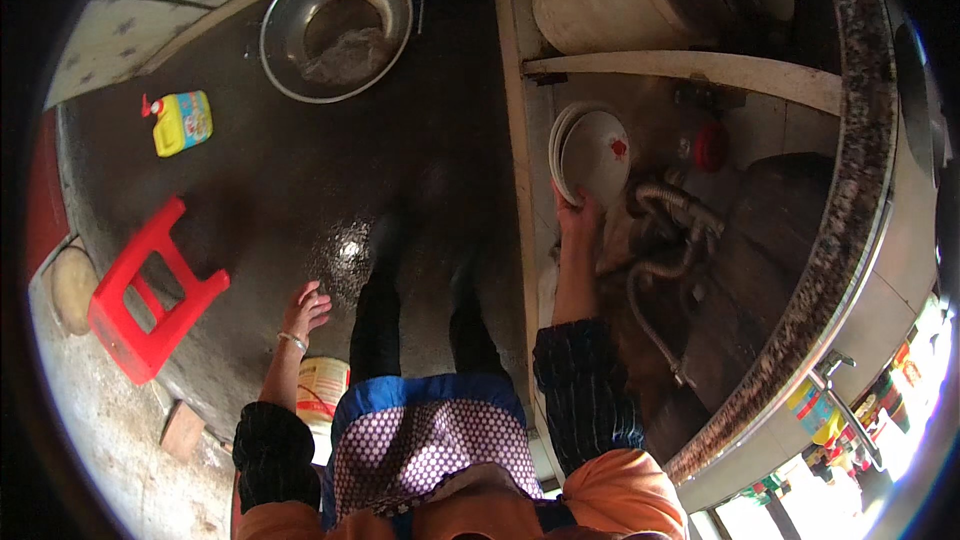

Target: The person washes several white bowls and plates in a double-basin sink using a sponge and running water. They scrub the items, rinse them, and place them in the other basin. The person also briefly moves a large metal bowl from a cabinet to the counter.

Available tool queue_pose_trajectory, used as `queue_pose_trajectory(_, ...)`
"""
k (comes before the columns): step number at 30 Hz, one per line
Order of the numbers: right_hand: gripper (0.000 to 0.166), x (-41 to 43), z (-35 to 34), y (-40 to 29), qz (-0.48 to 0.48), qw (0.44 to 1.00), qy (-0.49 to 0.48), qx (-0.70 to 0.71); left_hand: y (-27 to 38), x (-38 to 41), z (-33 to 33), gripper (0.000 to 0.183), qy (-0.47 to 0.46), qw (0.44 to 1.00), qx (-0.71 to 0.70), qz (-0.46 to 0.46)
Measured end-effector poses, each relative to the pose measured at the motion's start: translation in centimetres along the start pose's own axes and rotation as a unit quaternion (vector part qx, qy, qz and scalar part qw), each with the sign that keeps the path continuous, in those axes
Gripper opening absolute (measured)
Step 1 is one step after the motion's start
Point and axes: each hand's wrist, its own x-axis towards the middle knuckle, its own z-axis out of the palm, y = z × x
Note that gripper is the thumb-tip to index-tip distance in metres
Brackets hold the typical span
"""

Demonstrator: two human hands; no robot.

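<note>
My right hand (577, 211) grips a small stack of white bowls (596, 154) by the near rim, inside the open cabinet under the counter. The bowls are tilted, and a red mark shows on the inner wall of the front one. Grey corrugated drain pipes (671, 199) run just right of that hand. My left hand (306, 311), with a bracelet at the wrist, hangs over the dark wet floor (300, 187), holding nothing and with its fingers apart. Below it stands a cream bucket (322, 382), partly hidden by the forearm.
A metal basin (277, 34) with water sits on the floor ahead. To the left are a yellow pump bottle (180, 124) and a red plastic stool (154, 292). The granite counter edge (840, 187) curves along the right. A large pale container (592, 4) occupies the farther cabinet section.
</note>
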Motion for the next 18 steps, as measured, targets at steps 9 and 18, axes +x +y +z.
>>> queue_pose_trajectory(9, 0.049, 8.8, 1.0, -4.0, -0.044, 0.994, -0.095, 0.031, 1.7, 5.1, 1.8, 0.046, -0.033, 0.999, 0.024, 0.029)
queue_pose_trajectory(18, 0.032, 14.1, -2.3, -9.2, -0.457, 0.600, -0.047, -0.655, 2.9, 7.9, 3.4, 0.042, -0.062, 0.997, -0.003, 0.045)
